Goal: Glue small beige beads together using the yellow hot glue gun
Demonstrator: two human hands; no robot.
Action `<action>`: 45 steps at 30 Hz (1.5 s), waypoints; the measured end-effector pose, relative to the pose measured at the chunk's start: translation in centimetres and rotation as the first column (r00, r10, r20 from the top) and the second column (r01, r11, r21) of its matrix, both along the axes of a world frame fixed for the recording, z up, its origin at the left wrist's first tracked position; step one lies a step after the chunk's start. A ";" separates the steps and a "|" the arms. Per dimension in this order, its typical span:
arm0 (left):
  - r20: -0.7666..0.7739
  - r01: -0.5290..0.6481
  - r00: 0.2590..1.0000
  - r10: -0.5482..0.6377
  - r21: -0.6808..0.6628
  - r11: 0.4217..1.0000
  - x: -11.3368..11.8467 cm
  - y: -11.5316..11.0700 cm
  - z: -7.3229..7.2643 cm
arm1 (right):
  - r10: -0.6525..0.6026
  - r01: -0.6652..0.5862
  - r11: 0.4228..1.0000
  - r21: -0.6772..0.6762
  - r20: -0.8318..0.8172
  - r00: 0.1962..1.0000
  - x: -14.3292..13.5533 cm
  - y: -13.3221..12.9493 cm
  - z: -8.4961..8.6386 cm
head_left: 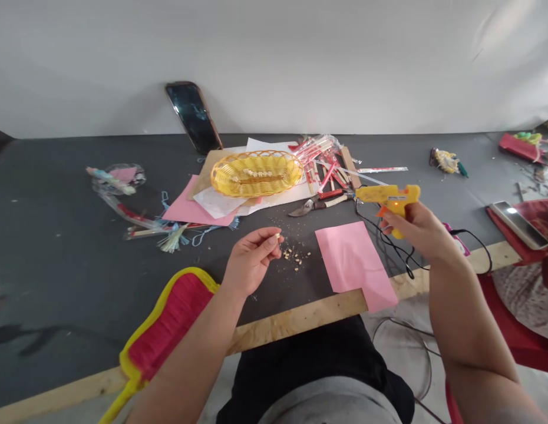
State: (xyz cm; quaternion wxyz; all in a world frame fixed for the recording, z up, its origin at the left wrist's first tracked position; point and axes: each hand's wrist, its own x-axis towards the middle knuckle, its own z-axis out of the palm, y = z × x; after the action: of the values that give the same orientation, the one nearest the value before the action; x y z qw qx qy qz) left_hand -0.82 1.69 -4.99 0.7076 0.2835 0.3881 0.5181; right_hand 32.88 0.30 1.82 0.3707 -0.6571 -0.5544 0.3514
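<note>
My left hand pinches a small pale piece between thumb and fingertips, above the dark table. Just beside it, several small wooden bits lie scattered. My right hand is wrapped round a yellow glue gun, whose nozzle points left and whose small light glows orange. Below the gun, a pink sheet lies over the table's front edge. Behind my hands, a yellow woven basket holds a few small pale pieces and a thin brown stick.
Pruning shears lie behind the scattered bits, near wrapped red-and-white sticks. A phone leans on the wall. A red and yellow fan-shaped item is by my left forearm. Black cables run at right, where another person sits.
</note>
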 end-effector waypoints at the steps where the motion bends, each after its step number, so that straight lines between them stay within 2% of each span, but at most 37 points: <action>1: -0.002 0.002 1.000 -0.002 0.002 1.000 0.0 0.0 -0.1 | 0.023 -0.025 0.999 -0.033 -0.073 0.997 -0.2 -0.2 0.6; 3: -0.006 0.006 1.000 -0.006 0.006 1.000 -0.1 0.0 -0.2 | 0.086 -0.103 0.992 -0.078 -0.199 0.976 -0.9 -0.4 1.3; 5: -0.017 0.011 1.000 -0.010 0.009 1.000 -0.1 0.0 -0.3 | 0.204 -0.239 0.968 -0.080 -0.309 0.929 -1.8 -0.4 1.0; 9: -0.033 0.003 0.999 -0.003 -0.003 1.000 -0.1 0.0 -0.4 | 0.470 -0.532 0.846 -0.023 -0.437 0.767 -4.2 0.5 -1.4; 13: -0.029 -0.018 0.999 0.018 -0.024 1.000 0.0 -0.1 0.0 | 0.617 -0.694 0.718 0.049 -0.507 0.602 -6.5 1.6 -4.0; 15: -0.027 -0.027 0.999 0.026 -0.026 0.999 0.0 0.0 0.2 | 0.616 -0.688 0.721 0.077 -0.526 0.587 -7.2 1.8 -5.0; 19: -0.026 -0.021 0.999 0.020 -0.023 1.000 0.0 0.0 0.2 | 0.508 -0.571 0.815 0.104 -0.603 0.615 -7.8 1.5 -6.8; 21: -0.022 -0.020 1.000 0.019 -0.024 1.000 0.0 -0.1 0.1 | 0.481 -0.553 0.826 0.108 -0.647 0.592 -7.9 1.2 -7.4; 24: -0.019 -0.033 0.999 0.033 -0.034 0.999 0.0 -0.1 0.1 | 0.488 -0.567 0.814 0.124 -0.676 0.553 -8.0 0.9 -7.8; 29: -0.049 -0.047 0.998 0.044 -0.057 0.997 0.1 -0.2 0.2 | 0.539 -0.627 0.766 0.145 -0.677 0.501 -8.4 0.6 -7.4; 36: -0.061 -0.044 0.997 0.040 -0.071 0.997 0.2 -0.2 0.3 | 0.520 -0.631 0.764 0.134 -0.706 0.481 -9.1 0.4 -7.0; 45: -0.090 -0.052 0.995 0.048 -0.038 0.998 0.2 -0.4 0.1 | 0.534 -0.645 0.752 0.134 -0.699 0.477 -9.1 0.3 -7.3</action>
State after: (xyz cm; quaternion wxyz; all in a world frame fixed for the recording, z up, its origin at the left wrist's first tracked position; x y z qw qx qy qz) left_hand -0.66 1.32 -4.90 0.6818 0.2821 0.4368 0.5146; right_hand 23.74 0.58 -5.43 0.3578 -0.2660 -0.5347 0.7179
